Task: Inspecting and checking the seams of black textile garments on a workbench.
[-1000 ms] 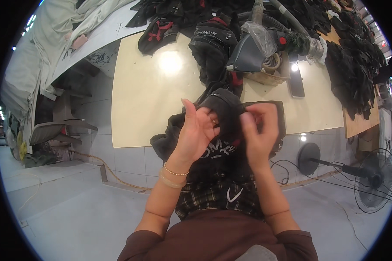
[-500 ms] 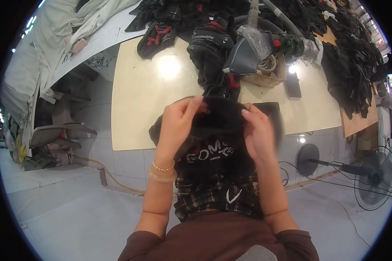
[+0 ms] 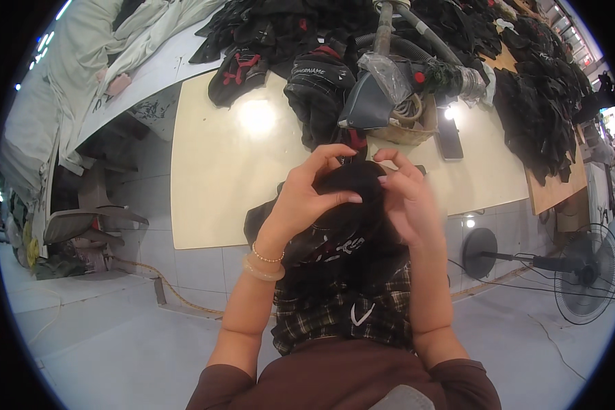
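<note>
A black garment (image 3: 348,225) with white and red print lies bunched across my lap, against the table's near edge. My left hand (image 3: 307,195) curves over its left side in a loose C. Its thumb rests along the dark cloth, and its fingertips sit apart from the thumb near the far edge. My right hand (image 3: 410,198) is at the right side of the cloth, with its fingertips gathered on the fabric's edge and its index finger raised and bent. The cloth hides part of the right fingers.
A pale table (image 3: 212,171) holds a printed black garment (image 3: 314,96), a grey device (image 3: 365,102) with hoses, a box (image 3: 417,130) and a phone (image 3: 449,139). Black garments are heaped at the right (image 3: 536,109). A fan (image 3: 584,273) stands right; a chair (image 3: 96,205) stands left.
The wide, stretched opening of the black garment has narrowed and its print has folded up. My left thumb and fingers have spread apart, and both hands have come closer together.
</note>
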A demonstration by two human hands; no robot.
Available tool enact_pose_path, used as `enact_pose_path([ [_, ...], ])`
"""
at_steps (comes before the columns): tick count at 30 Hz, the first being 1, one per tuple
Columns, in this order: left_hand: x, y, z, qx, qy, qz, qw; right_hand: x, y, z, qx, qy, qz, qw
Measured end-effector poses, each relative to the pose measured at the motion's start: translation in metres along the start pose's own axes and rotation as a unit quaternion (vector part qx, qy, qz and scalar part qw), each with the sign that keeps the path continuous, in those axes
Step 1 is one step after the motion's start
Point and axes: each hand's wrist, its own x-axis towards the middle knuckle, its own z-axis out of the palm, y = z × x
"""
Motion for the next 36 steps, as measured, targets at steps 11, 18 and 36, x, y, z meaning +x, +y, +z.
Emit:
enact_pose_path([
  [11, -0.003, 0.003, 0.013, -0.008, 0.093, 0.065, 0.993, 0.002, 0.004, 0.003, -0.118, -0.001, -0.053, 0.992],
  [18, -0.003, 0.017, -0.007, 0.115, 0.057, 0.068, 0.989, 0.002, 0.003, 0.006, -0.286, -0.004, -0.003, 0.958],
  [36, -0.003, 0.011, 0.001, 0.137, 0.086, 0.058, 0.985, 0.003, 0.024, 0.02, -0.37, 0.118, -0.209, 0.898],
])
